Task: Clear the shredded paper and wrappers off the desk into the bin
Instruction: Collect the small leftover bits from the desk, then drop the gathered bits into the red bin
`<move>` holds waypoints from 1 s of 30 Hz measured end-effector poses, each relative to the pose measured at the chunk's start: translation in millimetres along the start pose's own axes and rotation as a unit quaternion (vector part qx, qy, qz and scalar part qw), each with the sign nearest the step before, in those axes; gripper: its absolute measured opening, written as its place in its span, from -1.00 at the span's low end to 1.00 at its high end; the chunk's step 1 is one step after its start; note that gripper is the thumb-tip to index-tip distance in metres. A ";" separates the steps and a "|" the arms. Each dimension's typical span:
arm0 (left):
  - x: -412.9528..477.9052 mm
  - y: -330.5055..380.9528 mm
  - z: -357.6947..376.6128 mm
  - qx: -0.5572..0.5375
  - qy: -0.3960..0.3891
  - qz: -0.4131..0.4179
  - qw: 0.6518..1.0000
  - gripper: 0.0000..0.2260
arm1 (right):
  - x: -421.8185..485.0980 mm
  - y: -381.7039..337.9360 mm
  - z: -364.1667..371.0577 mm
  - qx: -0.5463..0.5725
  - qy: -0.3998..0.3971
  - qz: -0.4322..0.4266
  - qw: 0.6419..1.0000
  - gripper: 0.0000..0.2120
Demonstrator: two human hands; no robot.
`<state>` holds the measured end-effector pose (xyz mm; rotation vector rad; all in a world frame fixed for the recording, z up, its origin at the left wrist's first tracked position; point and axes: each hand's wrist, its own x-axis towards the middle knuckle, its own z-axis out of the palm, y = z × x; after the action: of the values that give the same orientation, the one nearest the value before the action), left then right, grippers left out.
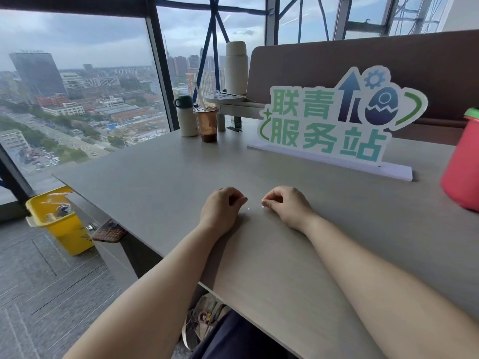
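Both my hands rest on the grey desk [160, 177], knuckles up and fingers curled. Two tiny white paper scraps lie between them: one scrap [248, 209] sits free on the desk just right of my left hand [220, 207]. The other scrap [263, 207] is at the pinched thumb and forefinger tips of my right hand [287, 206]. Nothing shows inside my left hand's curled fingers. The yellow bin [64, 229] stands on the floor left of the desk, with some wrappers and paper inside.
A standing sign with green characters [329, 125] is at the back. A red container [462, 167] sits at the right edge. An iced-drink cup [206, 124], a white flask [186, 116] and a tall bottle [236, 68] stand at the far end.
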<state>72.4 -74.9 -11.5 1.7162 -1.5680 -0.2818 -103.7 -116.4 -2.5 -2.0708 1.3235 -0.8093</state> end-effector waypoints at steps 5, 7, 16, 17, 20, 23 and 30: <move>-0.7 1.0 -0.3 -0.007 -0.024 0.008 1.000 -0.93 | 1.3 2.1 0.8 -0.003 0.000 -0.022 1.000 -0.98; -2.8 2.3 -1.0 0.003 -0.038 0.015 0.999 -0.93 | 1.2 2.5 1.1 -0.011 -0.001 -0.030 1.000 -0.97; -4.5 8.5 0.1 0.069 -0.043 0.034 0.996 -0.92 | 0.8 -1.0 2.9 -0.106 -0.003 -0.038 0.994 -0.93; -4.6 8.5 0.4 0.076 -0.043 0.036 0.996 -0.90 | 1.3 -1.4 3.2 -0.123 -0.005 -0.035 0.992 -0.91; -4.3 7.3 1.7 0.098 -0.046 0.043 0.993 -0.85 | 2.4 0.6 2.0 -0.097 0.001 -0.012 0.995 -0.92; -3.0 6.6 0.4 0.076 -0.036 0.030 0.996 -0.84 | 2.8 3.0 1.1 -0.062 0.010 -0.001 0.998 -0.96; -1.5 7.0 -2.7 0.026 -0.010 0.018 0.999 -0.84 | 0.6 2.0 -1.9 -0.028 0.026 -0.003 0.999 -0.95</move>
<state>68.6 -72.0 -5.6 1.7270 -1.6316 -0.2433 -106.2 -117.9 -2.5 -2.1115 1.3829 -0.8434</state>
